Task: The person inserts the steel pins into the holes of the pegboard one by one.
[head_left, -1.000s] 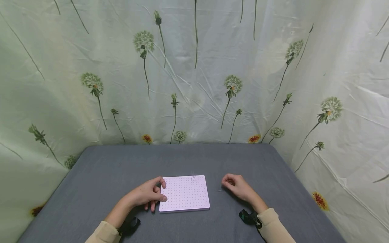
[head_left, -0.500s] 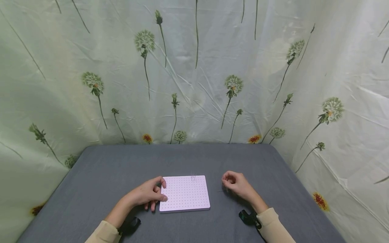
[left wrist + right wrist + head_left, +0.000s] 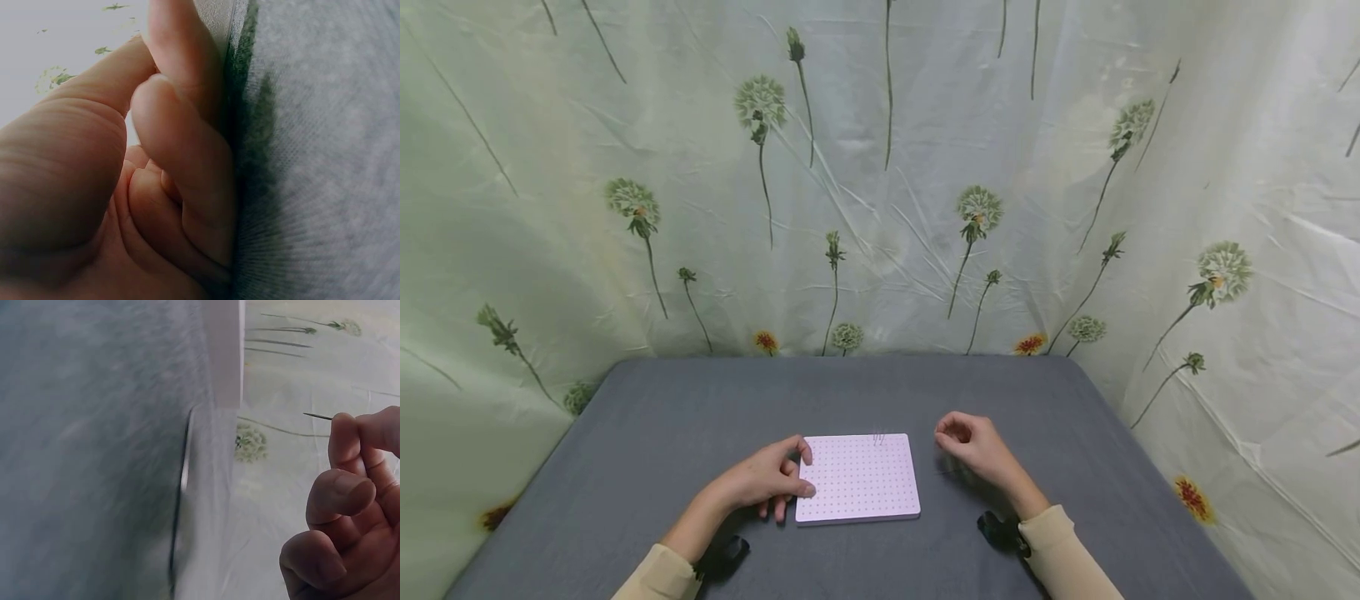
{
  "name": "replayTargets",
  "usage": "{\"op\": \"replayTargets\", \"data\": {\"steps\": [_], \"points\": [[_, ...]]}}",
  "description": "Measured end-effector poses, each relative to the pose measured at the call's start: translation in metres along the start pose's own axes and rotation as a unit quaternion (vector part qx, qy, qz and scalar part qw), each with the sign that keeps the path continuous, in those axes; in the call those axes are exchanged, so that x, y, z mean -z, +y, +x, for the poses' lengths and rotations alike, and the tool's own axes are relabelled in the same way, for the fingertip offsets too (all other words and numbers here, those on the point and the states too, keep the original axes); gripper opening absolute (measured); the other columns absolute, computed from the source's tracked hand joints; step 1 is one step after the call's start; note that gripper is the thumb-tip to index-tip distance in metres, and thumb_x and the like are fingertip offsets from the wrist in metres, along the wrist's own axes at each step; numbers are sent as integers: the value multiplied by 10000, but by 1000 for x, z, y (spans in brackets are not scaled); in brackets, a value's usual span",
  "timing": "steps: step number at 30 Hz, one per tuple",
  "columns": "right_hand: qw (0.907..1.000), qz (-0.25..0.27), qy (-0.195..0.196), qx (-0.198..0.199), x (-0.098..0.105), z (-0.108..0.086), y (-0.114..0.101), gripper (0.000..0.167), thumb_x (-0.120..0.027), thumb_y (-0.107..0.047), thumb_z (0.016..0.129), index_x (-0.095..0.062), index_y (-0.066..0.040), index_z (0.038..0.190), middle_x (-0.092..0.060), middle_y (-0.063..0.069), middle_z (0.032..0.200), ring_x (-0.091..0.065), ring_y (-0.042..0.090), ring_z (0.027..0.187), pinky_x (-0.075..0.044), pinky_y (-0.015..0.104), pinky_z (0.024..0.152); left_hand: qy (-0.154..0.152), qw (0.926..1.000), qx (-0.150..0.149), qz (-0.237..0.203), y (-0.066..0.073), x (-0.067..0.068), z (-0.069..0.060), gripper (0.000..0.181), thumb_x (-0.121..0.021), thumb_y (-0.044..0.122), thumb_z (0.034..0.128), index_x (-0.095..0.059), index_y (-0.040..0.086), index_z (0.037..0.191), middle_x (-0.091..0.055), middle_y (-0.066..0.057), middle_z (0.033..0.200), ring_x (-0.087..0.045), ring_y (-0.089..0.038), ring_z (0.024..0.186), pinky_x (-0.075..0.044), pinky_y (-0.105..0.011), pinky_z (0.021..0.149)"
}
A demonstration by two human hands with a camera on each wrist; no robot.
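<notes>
A flat white pegboard (image 3: 865,479) with rows of small holes lies on the grey table. Several thin needles (image 3: 878,438) stand upright near its far edge, right of the middle. My left hand (image 3: 767,477) grips the board's left edge, thumb and index finger on top, the other fingers beside it. Right of the board, my right hand (image 3: 977,446) is raised above the cloth. Its thumb and index finger pinch a thin needle (image 3: 317,416), whose pointed end sticks out in the right wrist view. Another needle (image 3: 184,478) lies on the cloth below that hand.
A grey cloth (image 3: 700,417) covers the table. Behind it and at both sides hangs a pale curtain (image 3: 895,250) printed with dandelions. Each wrist wears a dark camera strap, such as the right strap (image 3: 1000,533).
My right hand has risen off the cloth and shifted slightly left toward the board, pinching a needle. The left hand and the pegboard have stayed in place.
</notes>
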State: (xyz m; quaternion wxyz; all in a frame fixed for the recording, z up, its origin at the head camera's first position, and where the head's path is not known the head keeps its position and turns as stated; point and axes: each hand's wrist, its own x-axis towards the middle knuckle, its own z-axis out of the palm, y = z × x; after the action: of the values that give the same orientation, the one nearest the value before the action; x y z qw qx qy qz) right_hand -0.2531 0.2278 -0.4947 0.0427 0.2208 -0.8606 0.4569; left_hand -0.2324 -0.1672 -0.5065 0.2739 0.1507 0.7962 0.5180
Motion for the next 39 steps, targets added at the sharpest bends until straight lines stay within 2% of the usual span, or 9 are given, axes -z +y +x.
{"op": "replayTargets", "data": {"steps": [8,14,18,23,31,39], "points": [[9999,155,28,48,-10,12,-14,37,-769,-101,972,-753,-69,961,-744,46,865,-573,16,691,-485,210,646,-19,10000,6,-18,0,0,0,465,-842,269,922,-498,82,1172,-628,-19,627,-617,-86,419,-416,-229,373],[9998,84,-17,174,-18,21,-20,29,-778,-96,964,-761,-93,941,-754,41,852,-549,17,668,-454,205,625,-38,10000,58,16,0,0,0,461,-840,269,920,-502,90,1178,-631,-9,626,-624,-86,424,-418,-230,374],[9993,160,-114,324,-25,24,-23,34,-783,-105,959,-770,-74,953,-766,64,853,-556,7,669,-450,199,618,-53,10000,76,27,0,1,1,459,-837,273,923,-504,93,1181,-634,-5,626,-627,-88,426,-423,-230,377],[9990,253,-291,244,-37,28,-26,51,-781,-119,961,-771,-70,953,-777,78,853,-539,21,654,-427,192,597,1,10000,22,8,-1,0,1,451,-835,260,926,-505,86,1179,-630,-20,630,-618,-88,423,-420,-230,378],[9984,94,-530,160,-54,31,-29,47,-759,-136,984,-771,-106,950,-771,38,847,-485,9,602,-411,192,540,-15,10000,2,70,0,0,1,453,-834,262,925,-504,86,1180,-630,-14,632,-617,-81,425,-416,-225,377],[9990,-231,-358,142,-65,32,-33,51,-782,-136,966,-783,-85,957,-750,13,824,-469,-19,582,-396,173,510,-20,9999,59,98,-1,0,1,448,-831,268,930,-506,94,1183,-637,-17,634,-615,-81,427,-420,-225,379]]}}
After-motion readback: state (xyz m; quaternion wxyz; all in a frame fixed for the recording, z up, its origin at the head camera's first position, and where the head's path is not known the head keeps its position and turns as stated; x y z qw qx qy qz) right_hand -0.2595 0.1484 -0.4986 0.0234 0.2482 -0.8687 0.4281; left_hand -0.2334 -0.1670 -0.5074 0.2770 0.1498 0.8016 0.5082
